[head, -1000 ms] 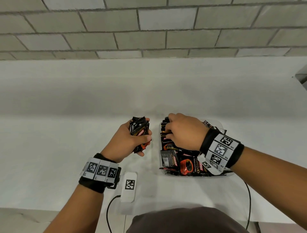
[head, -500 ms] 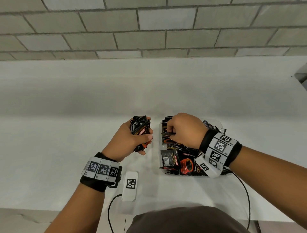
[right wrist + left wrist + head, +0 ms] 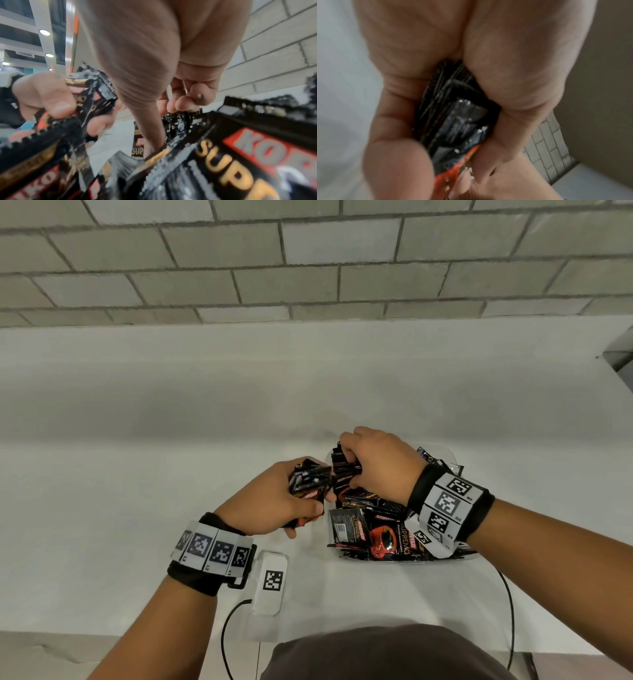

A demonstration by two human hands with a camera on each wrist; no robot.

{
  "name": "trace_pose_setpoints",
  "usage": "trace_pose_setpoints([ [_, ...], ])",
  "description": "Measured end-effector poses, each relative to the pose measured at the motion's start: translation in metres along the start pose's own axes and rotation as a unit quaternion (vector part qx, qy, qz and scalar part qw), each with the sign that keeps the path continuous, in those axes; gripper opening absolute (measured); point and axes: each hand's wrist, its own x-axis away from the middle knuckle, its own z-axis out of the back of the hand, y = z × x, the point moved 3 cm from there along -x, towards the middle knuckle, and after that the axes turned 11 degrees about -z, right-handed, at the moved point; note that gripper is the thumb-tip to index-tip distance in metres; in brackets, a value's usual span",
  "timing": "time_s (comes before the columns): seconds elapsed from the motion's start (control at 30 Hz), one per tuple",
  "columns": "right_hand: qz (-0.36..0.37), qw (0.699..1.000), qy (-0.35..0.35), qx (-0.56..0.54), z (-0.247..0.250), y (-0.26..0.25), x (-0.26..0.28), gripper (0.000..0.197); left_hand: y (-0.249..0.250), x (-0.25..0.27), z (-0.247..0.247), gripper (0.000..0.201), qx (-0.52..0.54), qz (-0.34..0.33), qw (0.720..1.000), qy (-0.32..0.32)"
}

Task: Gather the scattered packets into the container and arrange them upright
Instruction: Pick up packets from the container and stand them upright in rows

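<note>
Both hands are closed on packets: the left hand (image 3: pixel 274 501) grips a stack of packets (image 3: pixel 308 482) just beside the container (image 3: pixel 459 559) on the desk (image 3: pixel 137 508), while the right hand (image 3: pixel 376 467) pinches packets (image 3: pixel 346 474) at the container's far left corner. Feeding the stack in edge-down against those already standing should keep them upright. Only the right wrist view shows the thumb (image 3: pixel 149 121) pushed down between packets; the head view alone shows loose ones lying flat nearer.

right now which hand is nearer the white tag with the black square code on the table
Left. The left hand grips a bundle of packets just beyond the white tag, its wrist almost beside it. The right hand is farther off, over the container.
</note>
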Motion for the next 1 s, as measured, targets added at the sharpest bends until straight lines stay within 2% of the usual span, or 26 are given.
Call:
trace_pose_setpoints([
  [0.17,-0.011,0.999,0.033,-0.035,0.015,0.011,0.002,0.052,0.001,-0.002,-0.006,0.032,-0.062,0.043,0.996,-0.054],
  [0.27,-0.027,0.998,0.047,-0.036,0.023,0.019,-0.001,0.073,0.004,-0.003,-0.01,0.031,-0.082,0.058,0.99,-0.098],
  [0.37,-0.04,0.999,0.018,-0.02,0.023,0.02,-0.007,0.092,0.01,-0.009,-0.014,0.038,-0.131,0.063,0.978,-0.147],
  [0.43,-0.037,0.999,-0.007,0.0,0.019,0.016,-0.01,0.086,0.015,-0.012,-0.019,0.044,-0.173,0.064,0.966,-0.182],
  [0.53,-0.018,1.0,-0.016,0.007,0.013,0.01,-0.012,0.057,0.019,-0.015,-0.027,0.046,-0.244,0.071,0.939,-0.23],
  [0.63,-0.006,1.0,-0.013,0.0,0.01,0.01,-0.014,0.041,0.019,-0.019,-0.03,0.046,-0.297,0.068,0.916,-0.261],
  [0.8,0.001,0.999,0.002,-0.033,0.008,0.015,-0.014,0.032,0.023,-0.027,-0.036,0.052,-0.362,0.071,0.874,-0.317],
  [0.93,0.008,0.999,-0.004,-0.046,0.007,0.016,-0.012,0.036,0.024,-0.032,-0.043,0.047,-0.402,0.077,0.847,-0.339],
  [1.0,0.006,0.999,-0.011,-0.047,0.008,0.018,-0.012,0.038,0.022,-0.033,-0.044,0.051,-0.408,0.079,0.843,-0.341],
])
